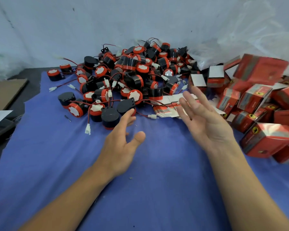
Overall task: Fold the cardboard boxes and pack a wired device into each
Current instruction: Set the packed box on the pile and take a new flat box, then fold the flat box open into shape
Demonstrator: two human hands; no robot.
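Hovering, both grips spread and empty: left hand (pixel 122 147) beside a red-face-down wired device (pixel 110 117), right hand (pixel 205 120) alongside.

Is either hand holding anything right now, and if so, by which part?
Nothing is held. The left hand is open, its fingers stretched toward a black device. The right hand is open above the flat boxes.
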